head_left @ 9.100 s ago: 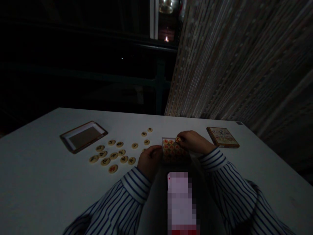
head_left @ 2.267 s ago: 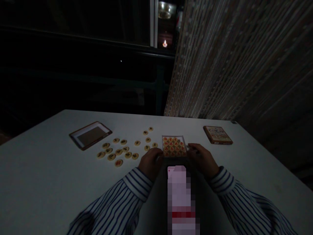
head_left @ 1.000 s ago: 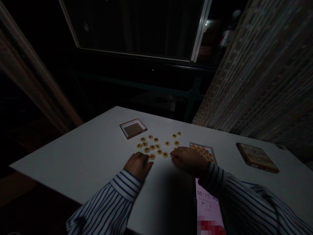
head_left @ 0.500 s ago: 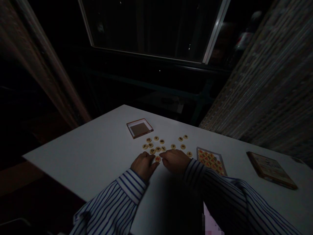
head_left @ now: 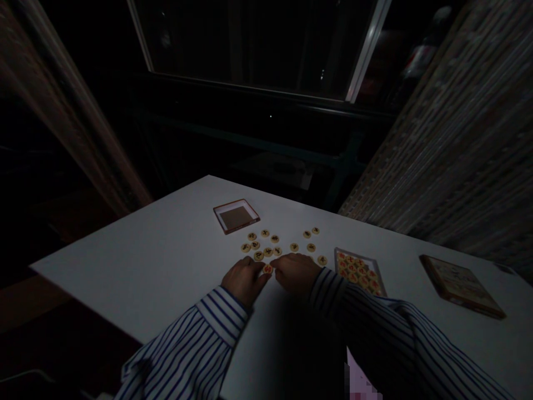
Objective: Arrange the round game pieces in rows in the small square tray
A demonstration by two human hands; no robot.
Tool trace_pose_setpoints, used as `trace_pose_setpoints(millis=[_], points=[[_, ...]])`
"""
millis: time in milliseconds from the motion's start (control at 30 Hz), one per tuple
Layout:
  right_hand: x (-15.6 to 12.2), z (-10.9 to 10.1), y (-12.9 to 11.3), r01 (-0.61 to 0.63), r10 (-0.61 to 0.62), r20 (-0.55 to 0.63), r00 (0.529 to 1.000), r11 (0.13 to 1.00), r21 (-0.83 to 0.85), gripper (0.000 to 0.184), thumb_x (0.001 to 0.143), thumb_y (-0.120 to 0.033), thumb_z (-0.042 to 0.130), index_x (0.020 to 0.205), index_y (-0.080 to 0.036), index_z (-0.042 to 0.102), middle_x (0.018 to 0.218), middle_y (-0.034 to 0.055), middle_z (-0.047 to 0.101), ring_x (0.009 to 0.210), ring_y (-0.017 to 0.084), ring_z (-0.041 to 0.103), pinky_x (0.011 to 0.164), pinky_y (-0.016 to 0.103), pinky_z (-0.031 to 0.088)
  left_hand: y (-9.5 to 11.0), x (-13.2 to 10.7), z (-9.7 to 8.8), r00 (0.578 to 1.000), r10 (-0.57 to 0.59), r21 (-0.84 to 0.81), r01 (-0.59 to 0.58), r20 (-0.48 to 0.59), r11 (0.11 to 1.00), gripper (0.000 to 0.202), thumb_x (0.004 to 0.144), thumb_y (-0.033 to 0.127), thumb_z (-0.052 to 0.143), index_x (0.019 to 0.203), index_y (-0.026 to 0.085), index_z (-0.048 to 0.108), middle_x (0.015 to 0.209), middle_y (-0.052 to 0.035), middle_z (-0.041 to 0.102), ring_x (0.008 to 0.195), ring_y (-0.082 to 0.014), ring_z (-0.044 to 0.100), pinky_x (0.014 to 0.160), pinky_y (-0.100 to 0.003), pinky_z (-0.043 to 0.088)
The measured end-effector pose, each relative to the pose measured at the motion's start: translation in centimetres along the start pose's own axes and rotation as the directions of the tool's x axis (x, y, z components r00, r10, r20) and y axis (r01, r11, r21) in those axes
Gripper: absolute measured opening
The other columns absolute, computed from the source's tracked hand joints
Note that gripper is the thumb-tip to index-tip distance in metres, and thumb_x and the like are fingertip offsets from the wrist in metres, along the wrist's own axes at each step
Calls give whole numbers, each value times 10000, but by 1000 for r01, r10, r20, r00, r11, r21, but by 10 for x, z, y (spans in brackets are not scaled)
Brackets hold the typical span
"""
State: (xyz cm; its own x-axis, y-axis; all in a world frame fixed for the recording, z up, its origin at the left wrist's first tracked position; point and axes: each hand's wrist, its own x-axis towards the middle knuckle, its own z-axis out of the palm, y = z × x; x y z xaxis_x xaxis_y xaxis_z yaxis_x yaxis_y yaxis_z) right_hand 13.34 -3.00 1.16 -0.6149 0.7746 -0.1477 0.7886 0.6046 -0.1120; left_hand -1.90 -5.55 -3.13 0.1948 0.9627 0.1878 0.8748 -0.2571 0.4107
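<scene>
Between my two hands is a round Chinese chess piece with a red character [head_left: 267,269]. My left hand [head_left: 242,279] pinches its left side between thumb and forefinger. My right hand [head_left: 296,273] is closed at its right edge, thumb and forefinger against or very near the piece; the other fingers are curled under and hidden. Just beyond my fingers lie several pieces with dark characters [head_left: 268,252], spread flat on the white table [head_left: 166,244]. To the right of my right hand, a shallow clear tray [head_left: 375,262] holds several red-character pieces [head_left: 352,267] in rows.
An open box part with a brown inside [head_left: 236,216] lies near the far edge. A flat printed box [head_left: 462,286] rests at the right. Curtains [head_left: 416,150] hang on the right, and a dark window stands behind the table.
My right thumb and forefinger have closed in a little on the red-character piece. My left hand keeps its pinch. The whole view has shifted slightly; the other pieces lie as before.
</scene>
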Motion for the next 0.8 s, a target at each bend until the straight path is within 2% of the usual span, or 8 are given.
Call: trace_pose_setpoints(millis=[267, 433, 533, 667, 800], points=[[-7, -9, 7, 48, -44, -36, 998, 992, 119, 294, 809, -202, 327, 944, -193, 588, 1002, 57, 619, 927, 172, 553, 773, 277, 360, 4, -1, -2, 991, 46, -60, -54, -127, 997, 291, 783, 363, 436, 938, 194, 613, 827, -68, 573, 789, -176, 554, 725, -302, 439], [-18, -17, 12, 112, -93, -109, 990, 976, 184, 325, 819, -200, 320, 1023, -212, 572, 1004, 35, 624, 940, 162, 549, 787, 263, 361, 9, -2, -5, 971, 114, -116, -141, -210, 983, 299, 781, 377, 451, 950, 183, 602, 867, -68, 586, 826, -177, 556, 763, -316, 448], [-25, -22, 13, 109, -83, -127, 988, 972, 208, 346, 811, -189, 332, 1072, -229, 557, 1013, 25, 624, 936, 161, 550, 787, 265, 366, 11, -2, -8, 952, 165, -124, -202, -259, 971, 284, 774, 365, 474, 954, 182, 595, 894, -66, 598, 839, -174, 556, 772, -321, 451], [-34, -28, 15, 109, -73, -154, 985, 964, 242, 368, 806, -169, 340, 1102, -240, 548, 1011, 14, 627, 931, 158, 549, 800, 267, 367, 15, -1, -10, 928, 237, -102, -276, -286, 956, 263, 779, 343, 477, 956, 185, 591, 903, -66, 609, 855, -175, 551, 791, -331, 444], [-43, -29, 22, 131, -58, -248, 967, 948, 289, 372, 806, -175, 351, 1118, -247, 541, 992, 12, 633, 920, 151, 549, 812, 269, 370, 25, 2, -11, 913, 270, -107, -314, -306, 943, 267, 774, 332, 494, 970, 175, 582, 924, -68, 609, 871, -169, 545, 810, -323, 433]])
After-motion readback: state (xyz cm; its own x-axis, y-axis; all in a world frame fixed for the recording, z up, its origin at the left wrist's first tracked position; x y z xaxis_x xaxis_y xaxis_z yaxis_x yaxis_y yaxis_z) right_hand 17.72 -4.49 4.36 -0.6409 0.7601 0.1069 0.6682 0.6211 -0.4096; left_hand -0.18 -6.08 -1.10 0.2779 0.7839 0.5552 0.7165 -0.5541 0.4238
